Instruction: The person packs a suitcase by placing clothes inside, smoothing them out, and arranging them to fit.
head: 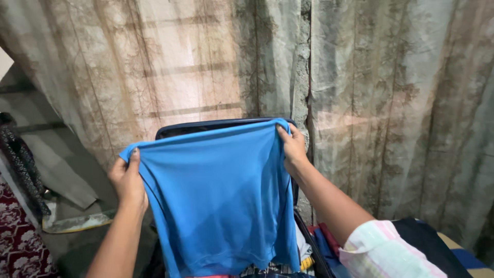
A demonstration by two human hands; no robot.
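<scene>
Blue garment: smooth matt knit cloth. Curtains: thin sheer printed fabric. Suitcase lid: dark, slightly glossy rim.

Open dark suitcase packed with folded clothes, patterned red rug on floor

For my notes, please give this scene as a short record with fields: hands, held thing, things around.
left hand: left hand pinches one upper corner of the blue garment
right hand: right hand pinches the other upper corner
garment: held up, spread, hanging down
behind it: open dark suitcase holding clothes
background: patterned curtain
left edge: red patterned fabric
</scene>
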